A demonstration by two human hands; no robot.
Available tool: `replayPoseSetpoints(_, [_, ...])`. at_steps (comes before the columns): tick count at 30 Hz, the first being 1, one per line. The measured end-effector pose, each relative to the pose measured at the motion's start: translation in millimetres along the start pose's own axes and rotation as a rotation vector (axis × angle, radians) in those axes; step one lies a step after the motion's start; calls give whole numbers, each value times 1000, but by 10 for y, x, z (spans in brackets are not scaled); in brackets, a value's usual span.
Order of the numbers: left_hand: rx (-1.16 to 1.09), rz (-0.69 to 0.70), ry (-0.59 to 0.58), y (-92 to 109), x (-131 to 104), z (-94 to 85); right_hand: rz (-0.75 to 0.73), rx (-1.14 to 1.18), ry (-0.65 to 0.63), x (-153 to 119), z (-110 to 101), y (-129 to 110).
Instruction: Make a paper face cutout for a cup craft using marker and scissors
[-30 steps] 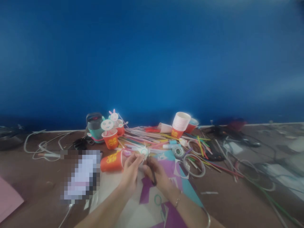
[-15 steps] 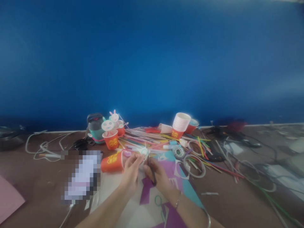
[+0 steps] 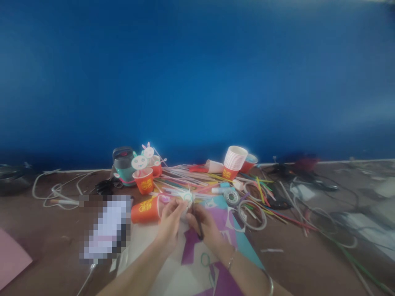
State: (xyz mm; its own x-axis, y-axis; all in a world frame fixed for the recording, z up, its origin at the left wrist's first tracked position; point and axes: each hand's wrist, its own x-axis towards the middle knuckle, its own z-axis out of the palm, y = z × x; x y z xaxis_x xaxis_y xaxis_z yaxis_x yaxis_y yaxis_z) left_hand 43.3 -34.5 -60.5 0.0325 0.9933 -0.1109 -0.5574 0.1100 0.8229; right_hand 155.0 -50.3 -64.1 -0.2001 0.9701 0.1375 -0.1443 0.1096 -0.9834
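Thumb and fingers of my left hand (image 3: 170, 220) pinch a small white paper piece (image 3: 187, 197) with a green ring drawn on it. Close beside it, my right hand (image 3: 206, 228) is closed around dark-handled scissors (image 3: 200, 232); the blades are mostly hidden at the paper. Below the hands lie purple paper scraps (image 3: 189, 250) and a green ring outline (image 3: 205, 259) on white paper. An orange paper cup (image 3: 145, 211) lies on its side left of my left hand.
Behind are an orange cup with a bunny face (image 3: 143, 181), many coloured sticks (image 3: 182, 176) and a cup stack (image 3: 235, 159). Tape rolls (image 3: 231, 197) and cables lie to the right. A blurred-out phone-like device (image 3: 108, 226) lies left, before a blue wall (image 3: 197, 82).
The scissor handles in my right hand look closer together than before. My left hand and the white paper piece stay almost in the same place.
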Motion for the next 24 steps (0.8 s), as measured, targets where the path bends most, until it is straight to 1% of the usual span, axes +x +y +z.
replayPoseSetpoints(11, [34, 10, 20, -2, 18, -5, -8, -46, 8, -9, -11, -8])
replayPoseSetpoints(18, [11, 4, 22, -5, 25, -11, -10, -51, 14, -9, -13, -31])
replayPoseSetpoints(21, [12, 3, 35, 0, 14, -11, 1, -49, 0, -11, -18, -31])
replayPoseSetpoints(24, [16, 4, 18, 10, 1, -8, 4, -46, -9, -13, -22, -26])
